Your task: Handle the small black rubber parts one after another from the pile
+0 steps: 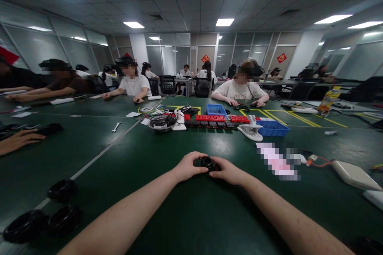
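Observation:
My left hand point(192, 166) and my right hand point(228, 170) meet over the green tabletop in front of me. Between them is a small black ring-shaped part point(206, 162) with a round opening facing up. Curved fingers and thumb of the left hand close on it from one side. The right hand grips it from the other side, its fingertips partly hidden behind the part. Similar black rings lie at the lower left: one upper ring point(62, 190), one below it point(65, 220), and a larger-looking one point(26, 226) nearest the edge.
Ahead stand a red-and-black socket row point(214, 121), a metal bowl point(162, 123) with cables, a white clip stand point(251, 128) and a blue bin point(273, 128). A wrench point(116, 127) lies left. A co-worker's hand point(22, 140) rests far left; others sit opposite.

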The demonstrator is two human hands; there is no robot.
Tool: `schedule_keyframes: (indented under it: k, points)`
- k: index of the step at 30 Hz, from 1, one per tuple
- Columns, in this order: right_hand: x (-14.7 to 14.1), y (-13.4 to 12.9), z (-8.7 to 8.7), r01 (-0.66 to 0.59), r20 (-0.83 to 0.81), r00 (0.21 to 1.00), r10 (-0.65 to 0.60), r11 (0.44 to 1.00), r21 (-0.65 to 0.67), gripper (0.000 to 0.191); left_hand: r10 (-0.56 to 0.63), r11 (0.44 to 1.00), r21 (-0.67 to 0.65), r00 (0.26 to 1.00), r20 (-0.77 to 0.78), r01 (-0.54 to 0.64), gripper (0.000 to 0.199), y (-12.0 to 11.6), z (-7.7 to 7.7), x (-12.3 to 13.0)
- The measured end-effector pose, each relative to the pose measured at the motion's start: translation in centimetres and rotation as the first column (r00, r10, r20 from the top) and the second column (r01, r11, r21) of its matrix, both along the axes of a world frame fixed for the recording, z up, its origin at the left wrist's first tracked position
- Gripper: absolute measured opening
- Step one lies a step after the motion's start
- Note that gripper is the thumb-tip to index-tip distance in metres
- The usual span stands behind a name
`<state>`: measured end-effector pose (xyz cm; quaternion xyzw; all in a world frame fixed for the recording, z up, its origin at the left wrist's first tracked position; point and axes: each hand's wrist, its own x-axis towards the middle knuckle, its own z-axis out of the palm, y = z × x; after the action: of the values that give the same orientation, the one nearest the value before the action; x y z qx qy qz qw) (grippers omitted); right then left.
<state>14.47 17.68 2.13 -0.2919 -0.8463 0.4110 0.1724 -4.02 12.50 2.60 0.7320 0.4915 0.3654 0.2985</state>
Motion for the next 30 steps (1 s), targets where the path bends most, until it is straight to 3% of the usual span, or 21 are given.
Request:
schedule_keyframes:
  k: [7, 18, 26, 30]
  points:
    - [-0.2, -0.2, -0.3, 0.051, 0.048, 0.997, -0.057, 0.992, 0.112, 0.029, 0.034, 0.997, -0.065, 0.998, 0.052, -0.031, 0.043, 0.0, -0.2, 0.3]
    - [-0.5, -0.4, -0.4, 0.147, 0.093, 0.983, -0.160, 0.980, 0.130, 0.031, 0.161, 0.986, -0.050, 0.987, 0.008, -0.160, 0.043, 0.0, -0.8, 0.8]
    - [-1.2, -1.0, -0.9, 0.290, 0.130, 0.935, -0.330, 0.922, 0.256, 0.033, 0.309, 0.950, -0.051, 0.951, -0.015, -0.310, 0.040, -0.6, -0.9, 2.0]
    - [-1.9, -1.7, -0.7, 0.367, 0.166, 0.885, -0.436, 0.871, 0.327, 0.028, 0.401, 0.916, 0.013, 0.915, -0.036, -0.401, 0.036, -0.8, -1.1, 2.7]
